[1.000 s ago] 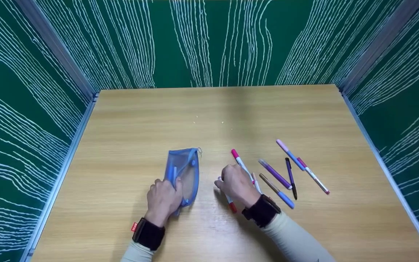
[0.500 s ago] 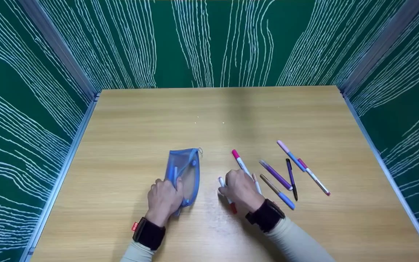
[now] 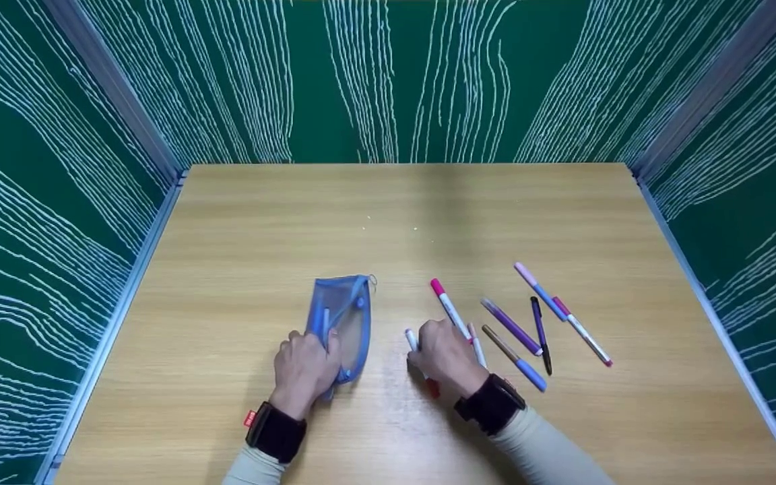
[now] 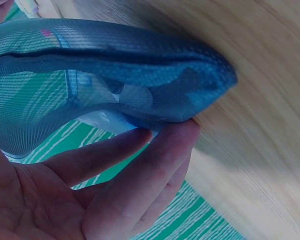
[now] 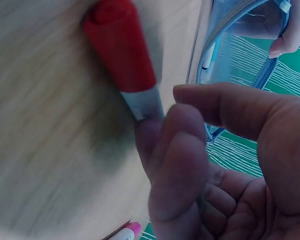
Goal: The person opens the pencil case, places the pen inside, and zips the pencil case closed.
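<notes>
My left hand point(image 3: 305, 369) grips the near part of a blue mesh pencil case point(image 3: 353, 330), which lies on its side on the table. In the left wrist view its fingertips press against the mesh wall point(image 4: 200, 85). A pen point(image 3: 325, 322) shows through the mesh. To the right of the case, my right hand point(image 3: 452, 357) holds a white marker with a red cap point(image 5: 122, 50) close over the tabletop, fingers curled at its barrel. Its middle is hidden by the fingers. A pink-capped marker point(image 3: 452, 311) lies just beyond that hand.
Right of the hand lie a pale-capped pen point(image 3: 477, 347), a gold and blue marker point(image 3: 514, 358), a purple marker point(image 3: 512, 327), a black-tipped purple pen point(image 3: 541, 335), a lilac and blue marker point(image 3: 540, 291) and a pink and white marker point(image 3: 583, 331). Green walls point(image 3: 320, 81) enclose the wooden table point(image 3: 280, 215).
My right hand has shifted slightly right and toward me, its fingers now lower over the red-capped marker. The left hand and the pencil case stay in place.
</notes>
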`<state>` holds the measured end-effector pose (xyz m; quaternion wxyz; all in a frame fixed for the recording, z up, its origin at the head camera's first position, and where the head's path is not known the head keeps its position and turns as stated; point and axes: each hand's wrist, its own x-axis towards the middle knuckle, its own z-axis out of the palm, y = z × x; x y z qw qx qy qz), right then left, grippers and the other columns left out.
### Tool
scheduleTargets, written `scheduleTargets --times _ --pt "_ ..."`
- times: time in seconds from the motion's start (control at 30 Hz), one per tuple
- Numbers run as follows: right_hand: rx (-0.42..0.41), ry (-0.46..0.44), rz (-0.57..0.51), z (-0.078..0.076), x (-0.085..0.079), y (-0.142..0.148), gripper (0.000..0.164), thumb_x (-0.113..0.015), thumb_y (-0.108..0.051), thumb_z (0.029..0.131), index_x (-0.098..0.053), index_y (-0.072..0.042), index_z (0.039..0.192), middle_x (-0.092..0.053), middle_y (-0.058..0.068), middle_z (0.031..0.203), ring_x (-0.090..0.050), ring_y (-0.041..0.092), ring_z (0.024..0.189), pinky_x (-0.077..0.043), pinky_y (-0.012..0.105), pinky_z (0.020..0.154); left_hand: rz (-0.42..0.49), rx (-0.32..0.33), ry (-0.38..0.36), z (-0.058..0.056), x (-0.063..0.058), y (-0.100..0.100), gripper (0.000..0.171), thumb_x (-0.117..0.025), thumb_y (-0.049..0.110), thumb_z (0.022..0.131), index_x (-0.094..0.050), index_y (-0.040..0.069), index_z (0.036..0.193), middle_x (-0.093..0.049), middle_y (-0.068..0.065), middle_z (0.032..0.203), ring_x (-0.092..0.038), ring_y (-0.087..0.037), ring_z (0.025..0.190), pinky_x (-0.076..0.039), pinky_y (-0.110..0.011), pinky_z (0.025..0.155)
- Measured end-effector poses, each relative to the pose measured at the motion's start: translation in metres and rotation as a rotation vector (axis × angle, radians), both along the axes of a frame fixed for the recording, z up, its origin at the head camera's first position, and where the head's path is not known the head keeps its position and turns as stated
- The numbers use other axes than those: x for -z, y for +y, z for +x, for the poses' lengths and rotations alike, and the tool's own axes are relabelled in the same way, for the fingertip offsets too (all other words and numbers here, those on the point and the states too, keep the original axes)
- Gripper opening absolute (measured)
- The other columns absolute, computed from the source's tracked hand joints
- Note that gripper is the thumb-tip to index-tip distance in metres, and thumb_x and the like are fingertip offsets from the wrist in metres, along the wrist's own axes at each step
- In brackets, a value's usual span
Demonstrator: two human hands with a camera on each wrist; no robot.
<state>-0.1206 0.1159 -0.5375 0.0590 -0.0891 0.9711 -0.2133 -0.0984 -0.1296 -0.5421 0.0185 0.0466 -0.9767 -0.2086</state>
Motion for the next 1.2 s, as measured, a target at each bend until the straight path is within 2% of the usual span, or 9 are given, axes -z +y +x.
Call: scheduleTargets --times 0.27,0.37,0.57,0.67,0.8,1.0,1.2 --pt "0.005 -0.052 -0.029 0.001 0.003 0.000 0.024 -0.077 -0.009 0.077 -0.059 -0.015 0.061 -0.055 -0.001 0.056 -0.056 0.017 0.050 -0.048 0.030 0.048 0.001 0.006 0.006 0.000 -0.001 0.000 0.059 -0.044 0.045 0.102 -0.066 -0.003 0.076 -0.059 -0.020 0.079 -0.060 -0.036 0.069 -0.049 -0.051 0.061" --pt "0.000 -0.045 -0.033 0.001 0.003 0.001 0.024 -0.075 -0.007 0.077 -0.059 -0.014 0.062 -0.056 0.000 0.056 -0.056 0.017 0.050 -0.048 0.031 0.048 0.002 0.006 0.000 0.000 -0.001 0.000 0.059 -0.044 0.045 0.103 -0.064 -0.002 0.073 -0.058 -0.019 0.079 -0.060 -0.035 0.069 -0.049 -0.050 0.060" --pt "-0.045 0.037 -0.011 0.001 0.005 0.002 0.028 -0.076 -0.006 0.076 -0.056 -0.015 0.058 -0.056 0.000 0.057 -0.055 0.018 0.052 -0.048 0.035 0.050 0.001 0.016 0.030 0.001 0.000 0.001 0.061 -0.045 0.044 0.102 -0.068 -0.006 0.077 -0.060 -0.022 0.080 -0.062 -0.038 0.070 -0.050 -0.052 0.060" --pt "-0.053 0.047 -0.019 0.001 0.005 0.002 0.029 -0.075 -0.005 0.075 -0.056 -0.015 0.056 -0.056 0.000 0.056 -0.055 0.018 0.051 -0.048 0.035 0.049 0.001 0.016 0.040 0.002 0.000 0.001 0.061 -0.044 0.044 0.103 -0.068 -0.006 0.077 -0.060 -0.023 0.080 -0.062 -0.039 0.070 -0.050 -0.052 0.060" --pt "-0.030 0.041 -0.068 0.000 0.004 0.001 0.027 -0.074 -0.006 0.075 -0.058 -0.016 0.056 -0.055 -0.003 0.054 -0.055 0.016 0.050 -0.047 0.034 0.049 -0.002 0.015 0.034 0.002 0.000 0.001 0.060 -0.044 0.045 0.103 -0.067 -0.004 0.075 -0.060 -0.022 0.080 -0.061 -0.038 0.070 -0.050 -0.052 0.061" --pt "0.003 0.059 -0.168 -0.007 -0.001 -0.003 0.030 -0.077 -0.013 0.082 -0.060 -0.015 0.058 -0.054 -0.006 0.054 -0.051 0.013 0.051 -0.043 0.032 0.050 -0.004 0.014 0.030 0.000 0.001 -0.001 0.058 -0.044 0.044 0.103 -0.063 0.000 0.070 -0.060 -0.021 0.079 -0.061 -0.037 0.070 -0.049 -0.051 0.061" --pt "0.049 0.027 -0.289 -0.014 -0.007 -0.011 0.015 -0.079 -0.014 0.085 -0.071 -0.009 0.073 -0.064 -0.003 0.064 -0.053 0.010 0.052 -0.045 0.027 0.048 -0.006 0.012 0.041 0.000 0.002 -0.001 0.058 -0.044 0.044 0.102 -0.064 -0.001 0.070 -0.060 -0.021 0.079 -0.061 -0.037 0.070 -0.050 -0.051 0.061"
